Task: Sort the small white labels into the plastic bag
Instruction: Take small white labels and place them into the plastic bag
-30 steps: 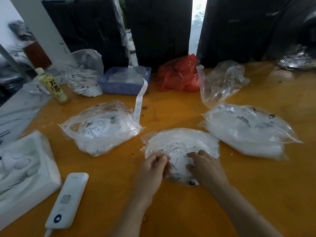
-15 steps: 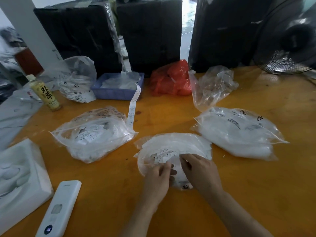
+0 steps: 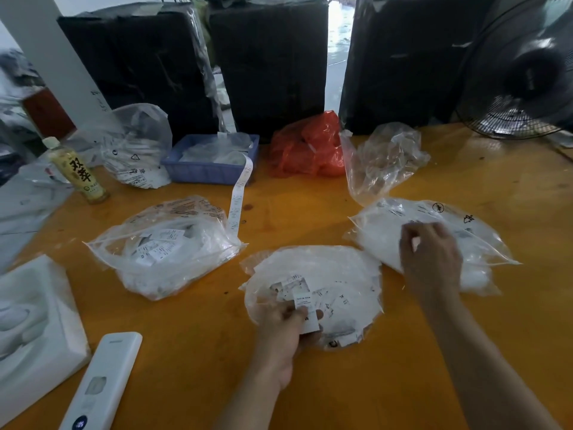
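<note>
A pile of small white labels (image 3: pixel 328 293) lies on a clear plastic sheet in front of me on the orange table (image 3: pixel 434 367). My left hand (image 3: pixel 285 333) grips a small stack of labels (image 3: pixel 305 308) at the pile's near edge. My right hand (image 3: pixel 429 259) hovers over the plastic bag (image 3: pixel 483 243) on the right, which is full of white labels; its fingers are curled and seem to pinch a small white label. A second clear bag of labels (image 3: pixel 164 246) lies to the left.
A blue tray (image 3: pixel 207 169) with a label strip hanging out, a red bag (image 3: pixel 307 147), a crumpled clear bag (image 3: pixel 384 159) and a bottle (image 3: pixel 77 172) stand at the back. White foam (image 3: pixel 34 321) and a white device (image 3: pixel 102 383) lie near left. A fan (image 3: pixel 527 72) stands at right.
My right hand has left the middle pile and moved right and away, over the right-hand bag. My left hand stays at the pile and now holds a stack of labels.
</note>
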